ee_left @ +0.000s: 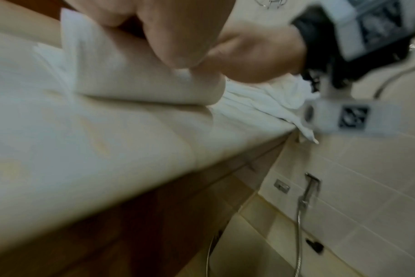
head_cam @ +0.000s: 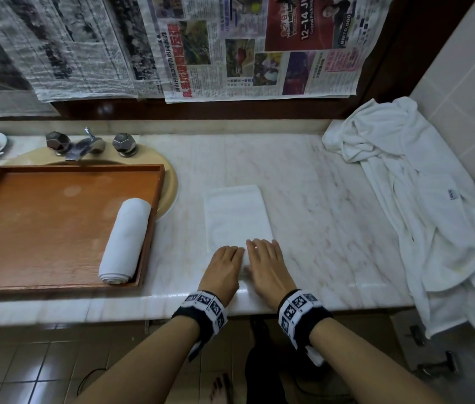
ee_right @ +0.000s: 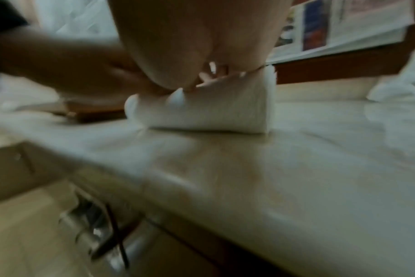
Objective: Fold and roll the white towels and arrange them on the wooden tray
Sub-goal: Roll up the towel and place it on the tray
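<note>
On the counter (head_cam: 303, 182), folded towel (head_cam: 236, 217) (half-rolled) runs lengthwise away

Your two forearms reaching forward side by side, a marker band on each wrist, your left hand (head_cam: 224, 268) and right hand (head_cam: 265, 266) palms down and close together, fingers curled over the towel's rolled near end (ee_right: 201, 112)
</note>
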`<state>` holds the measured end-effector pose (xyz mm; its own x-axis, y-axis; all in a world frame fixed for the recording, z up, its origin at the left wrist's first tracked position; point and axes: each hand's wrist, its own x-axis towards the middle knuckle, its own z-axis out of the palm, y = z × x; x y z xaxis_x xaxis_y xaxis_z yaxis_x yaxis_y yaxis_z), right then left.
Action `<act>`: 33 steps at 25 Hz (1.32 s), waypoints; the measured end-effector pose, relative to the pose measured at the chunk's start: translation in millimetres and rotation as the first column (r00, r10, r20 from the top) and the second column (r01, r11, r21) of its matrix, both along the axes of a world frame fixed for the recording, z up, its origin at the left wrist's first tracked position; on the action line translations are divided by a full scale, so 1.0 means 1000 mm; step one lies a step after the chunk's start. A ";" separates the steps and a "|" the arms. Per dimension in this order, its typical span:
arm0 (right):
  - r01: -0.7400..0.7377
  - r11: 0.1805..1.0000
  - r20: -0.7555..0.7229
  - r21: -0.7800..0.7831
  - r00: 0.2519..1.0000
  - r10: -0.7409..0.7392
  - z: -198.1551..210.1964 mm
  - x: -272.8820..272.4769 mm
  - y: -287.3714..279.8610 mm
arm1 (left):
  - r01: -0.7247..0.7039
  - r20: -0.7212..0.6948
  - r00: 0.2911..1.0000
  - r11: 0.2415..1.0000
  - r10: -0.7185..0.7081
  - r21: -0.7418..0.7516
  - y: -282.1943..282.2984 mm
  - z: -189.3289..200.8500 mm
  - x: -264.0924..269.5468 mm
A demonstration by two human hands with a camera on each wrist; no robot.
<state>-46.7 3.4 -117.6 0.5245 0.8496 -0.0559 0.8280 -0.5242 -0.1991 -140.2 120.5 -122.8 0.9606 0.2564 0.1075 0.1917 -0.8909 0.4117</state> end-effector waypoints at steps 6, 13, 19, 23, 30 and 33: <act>-0.035 0.999 -0.032 0.023 0.999 0.036 0.002 0.019 0.006 | -0.075 -0.088 0.993 0.997 0.075 0.002 -0.001 0.017 0.018; -0.020 0.999 -0.063 0.033 0.998 0.022 0.006 0.018 0.012 | -0.002 -0.042 0.999 0.998 0.004 0.064 -0.008 0.000 -0.005; -0.021 1.000 -0.008 -0.003 1.000 0.021 0.001 0.009 0.002 | 0.022 -0.213 0.977 0.996 -0.004 0.085 0.019 0.017 0.037; -0.084 0.996 -0.069 -0.005 0.994 0.083 0.017 0.033 0.015 | -0.043 -0.108 0.993 0.999 0.045 0.023 0.009 0.017 0.024; -0.040 0.995 -0.102 -0.093 0.994 0.030 0.018 0.022 0.016 | -0.016 -0.062 0.998 0.997 0.021 0.078 -0.004 -0.001 -0.005; -0.003 1.000 -0.009 -0.014 1.000 0.003 0.013 0.009 0.007 | -0.008 -0.198 0.980 0.996 0.026 0.090 0.008 0.013 0.013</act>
